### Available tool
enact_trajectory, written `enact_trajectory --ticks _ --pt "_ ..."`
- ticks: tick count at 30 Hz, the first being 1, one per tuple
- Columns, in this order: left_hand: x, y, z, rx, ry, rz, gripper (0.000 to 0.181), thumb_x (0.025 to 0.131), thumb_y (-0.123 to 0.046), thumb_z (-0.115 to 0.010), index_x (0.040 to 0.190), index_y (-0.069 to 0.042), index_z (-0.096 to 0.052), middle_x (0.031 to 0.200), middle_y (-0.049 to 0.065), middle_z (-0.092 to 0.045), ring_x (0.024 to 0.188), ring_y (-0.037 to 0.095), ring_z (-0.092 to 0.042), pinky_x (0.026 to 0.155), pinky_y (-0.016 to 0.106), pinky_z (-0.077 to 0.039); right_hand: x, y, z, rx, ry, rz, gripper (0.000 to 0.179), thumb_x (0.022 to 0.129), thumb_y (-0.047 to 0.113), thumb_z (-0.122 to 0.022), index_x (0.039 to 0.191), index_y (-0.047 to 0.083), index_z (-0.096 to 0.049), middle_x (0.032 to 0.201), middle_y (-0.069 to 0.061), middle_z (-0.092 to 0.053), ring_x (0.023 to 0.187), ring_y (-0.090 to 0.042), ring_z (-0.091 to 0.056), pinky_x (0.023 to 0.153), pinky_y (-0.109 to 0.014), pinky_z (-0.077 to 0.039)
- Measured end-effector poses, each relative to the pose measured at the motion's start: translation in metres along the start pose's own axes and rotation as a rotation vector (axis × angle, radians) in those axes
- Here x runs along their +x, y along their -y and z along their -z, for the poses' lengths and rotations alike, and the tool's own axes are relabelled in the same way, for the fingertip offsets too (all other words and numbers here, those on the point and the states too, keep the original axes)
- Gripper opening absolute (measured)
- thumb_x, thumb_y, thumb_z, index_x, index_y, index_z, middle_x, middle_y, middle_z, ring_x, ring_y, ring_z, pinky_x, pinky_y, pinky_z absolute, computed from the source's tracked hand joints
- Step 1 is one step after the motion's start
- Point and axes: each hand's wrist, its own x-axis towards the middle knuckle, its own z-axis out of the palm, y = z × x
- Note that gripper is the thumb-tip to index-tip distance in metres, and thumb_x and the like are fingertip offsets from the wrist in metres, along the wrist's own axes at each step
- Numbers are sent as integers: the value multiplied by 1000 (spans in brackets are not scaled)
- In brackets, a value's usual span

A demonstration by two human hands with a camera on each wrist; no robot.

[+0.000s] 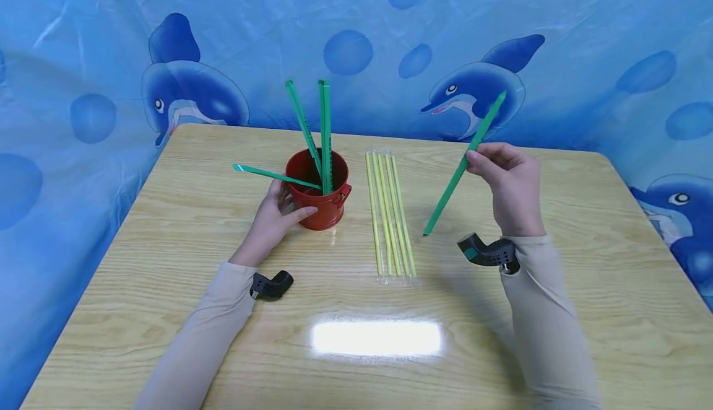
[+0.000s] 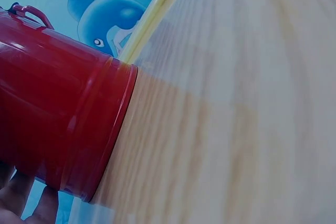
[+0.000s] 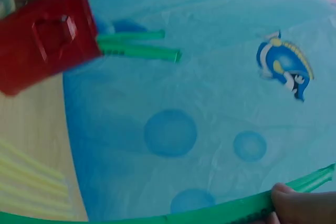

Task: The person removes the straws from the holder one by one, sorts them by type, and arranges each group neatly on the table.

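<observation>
My left hand grips the small red metal bucket low on its left side, thumb across the front. Fingers show beneath the bucket in the left wrist view. Several green-wrapped straws stand in the bucket, and one leans out far to the left over my hand. Off to the right, my right hand pinches another green-wrapped straw between thumb and fingers. It is held slanted above the table, upper end to the right. The right wrist view shows the thumb pressed on its wrapper.
Several yellow straws in clear wrappers lie side by side on the wooden table, between the bucket and my right hand. A blue cloth with dolphins hangs behind the table. Light glares off the tabletop near the front.
</observation>
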Motion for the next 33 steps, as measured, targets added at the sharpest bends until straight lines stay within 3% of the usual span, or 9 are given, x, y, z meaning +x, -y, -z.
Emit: enact_trajectory --ticks 7,13,18,21,27,33 --pt "2 -3 0 -15 -3 -18 76 87 -11 -68 148 -12 -22 148 7 -33 134 23 -34 108 37 -34 13 -15 13 -151 50 -166 9 84 9 -72 89 2 -71 81 -2 -68 71 -13 -64 71 -22 -54" --pt "2 -2 1 -9 -10 -2 76 87 -12 -69 147 -12 -22 148 7 -33 134 24 -34 108 38 -34 27 -40 17 -311 130 -261 18 87 14 -69 96 -2 -67 83 3 -67 71 -10 -63 74 -26 -55" --pt "1 1 -1 -10 -3 3 76 87 -12 -69 147 -11 -23 148 7 -33 135 24 -33 108 39 -33 33 -66 24 -376 189 -375 31 89 16 -67 106 -9 -61 82 7 -65 72 -7 -63 76 -26 -55" --pt "0 1 -2 -12 1 -5 76 87 -11 -69 147 -11 -22 148 8 -33 135 25 -33 108 40 -33 32 -82 24 -398 206 -417 35 89 16 -67 110 -11 -60 80 8 -66 72 -6 -64 74 -26 -56" --pt "-1 1 -3 -11 -10 -3 76 87 -10 -69 147 -13 -23 147 7 -35 133 25 -35 107 40 -35 29 -106 20 -340 205 -481 35 87 12 -69 112 -11 -62 79 6 -67 65 -5 -65 66 -22 -56" --pt "0 2 0 -15 -4 -9 76 87 -11 -69 147 -13 -23 147 6 -35 133 25 -35 107 40 -34 27 -116 16 -344 179 -467 35 86 10 -70 111 -13 -63 75 6 -67 61 -4 -64 61 -19 -55"
